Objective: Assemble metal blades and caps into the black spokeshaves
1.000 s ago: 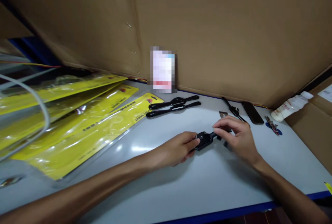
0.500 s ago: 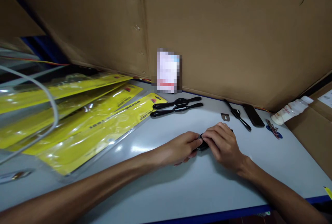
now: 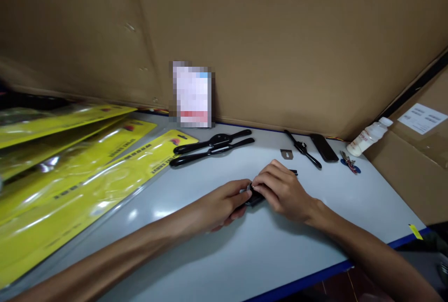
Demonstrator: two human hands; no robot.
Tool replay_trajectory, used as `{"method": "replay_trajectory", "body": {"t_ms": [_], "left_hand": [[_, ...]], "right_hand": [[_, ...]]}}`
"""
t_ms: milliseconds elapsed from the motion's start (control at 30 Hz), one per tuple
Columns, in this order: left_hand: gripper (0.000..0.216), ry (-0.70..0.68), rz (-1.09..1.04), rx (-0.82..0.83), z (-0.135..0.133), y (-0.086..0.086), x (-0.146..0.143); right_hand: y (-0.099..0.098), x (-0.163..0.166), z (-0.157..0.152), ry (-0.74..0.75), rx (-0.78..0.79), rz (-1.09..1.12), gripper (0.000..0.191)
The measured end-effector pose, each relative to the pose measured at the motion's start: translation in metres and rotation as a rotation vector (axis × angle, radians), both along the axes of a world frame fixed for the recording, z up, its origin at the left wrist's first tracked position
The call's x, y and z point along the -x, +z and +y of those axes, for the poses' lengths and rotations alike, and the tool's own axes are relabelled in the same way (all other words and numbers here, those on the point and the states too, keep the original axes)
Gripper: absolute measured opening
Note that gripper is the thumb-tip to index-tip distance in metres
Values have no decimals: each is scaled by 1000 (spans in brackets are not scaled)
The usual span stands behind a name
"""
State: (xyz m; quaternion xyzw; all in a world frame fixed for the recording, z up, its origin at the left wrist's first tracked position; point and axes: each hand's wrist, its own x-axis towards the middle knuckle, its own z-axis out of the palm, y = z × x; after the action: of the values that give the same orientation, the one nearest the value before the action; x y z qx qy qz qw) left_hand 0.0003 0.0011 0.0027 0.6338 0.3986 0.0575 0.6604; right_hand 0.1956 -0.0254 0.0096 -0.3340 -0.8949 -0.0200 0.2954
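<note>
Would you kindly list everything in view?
Held tool: one, black, centre.
Paired tools: two, black, rear middle.
Single tool: one, black, rear right.
Small plate: one, grey, beside single tool.
Phone: one, black, rear right.
Key bunch: one, silver and blue, right.
Bottle: one, white, right corner.
Packages: several, yellow, left.
Pixelated panel: one, pale, rear.
Wires: some, multicoloured, rear.
Cardboard: two sides, brown, rear and right.
Label: one, white, right cardboard.
Tag: one, yellow, front edge.
Table: one, pale grey, underneath.
Floor: one, reddish, bottom right.
Left hand: one, bare, on held tool.
Right hand: one, bare, on held tool.
</note>
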Motion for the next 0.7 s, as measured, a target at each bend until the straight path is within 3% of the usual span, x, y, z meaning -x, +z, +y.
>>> {"method": "replay_trajectory", "body": {"t_ms": [100,300,400,567,700], "left_hand": [[57,-13,9,-5,-1,2,-1],[55,11,11,-19,0,4,-3],[50,11,5,-12,-1,3,-4],[41,14,-6,31,-5,3,-4],[38,18,-18,25,-6,5,-5]], "right_hand": [[-1,-1,0,31,-41,-38,22],[-7,6,-5,-83,-13,-43,27],[-8,11,-7,-106,95,108,20],[-7,19,-10,-272,391,392,14],[-5,20,-10,-267,411,412,14]]}}
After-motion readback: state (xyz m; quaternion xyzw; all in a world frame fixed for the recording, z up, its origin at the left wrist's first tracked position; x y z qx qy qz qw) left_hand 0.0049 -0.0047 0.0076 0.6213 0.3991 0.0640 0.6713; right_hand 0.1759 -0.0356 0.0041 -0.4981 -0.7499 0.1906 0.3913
